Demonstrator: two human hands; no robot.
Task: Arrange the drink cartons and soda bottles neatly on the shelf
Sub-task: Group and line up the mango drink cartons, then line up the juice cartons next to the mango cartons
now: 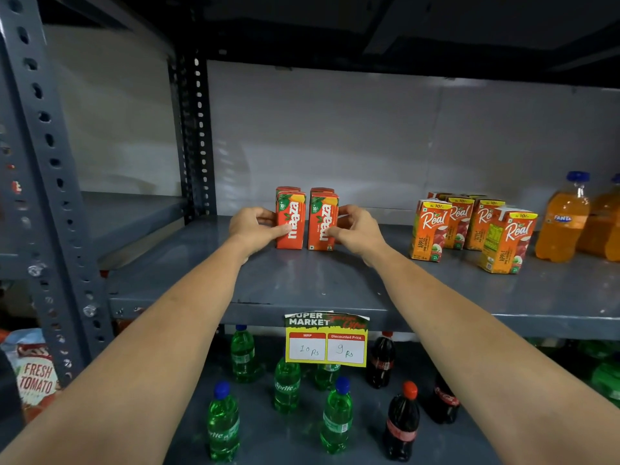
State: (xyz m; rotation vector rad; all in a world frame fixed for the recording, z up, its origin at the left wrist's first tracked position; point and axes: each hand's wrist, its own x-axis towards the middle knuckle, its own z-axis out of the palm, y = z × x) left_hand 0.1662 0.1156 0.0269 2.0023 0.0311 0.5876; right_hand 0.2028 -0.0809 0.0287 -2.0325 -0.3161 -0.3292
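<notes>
Red Maaza cartons stand upright in two short rows on the grey shelf (322, 280), with more cartons behind the front ones. My left hand (251, 226) grips the left front Maaza carton (291, 220) from its left side. My right hand (357, 228) grips the right front Maaza carton (322, 223) from its right side. A small gap separates the two rows. To the right stand several orange Real apple cartons (432, 228), one (508, 241) set forward and turned. Orange Fanta bottles (563, 219) stand at the far right.
On the lower shelf stand several green Sprite bottles (287, 385) and dark cola bottles (401, 422), loosely scattered. A yellow price tag (327, 340) hangs from the shelf's front edge. A grey perforated upright (50, 182) rises at the left, with a tomato snack bag (35, 374) beside it.
</notes>
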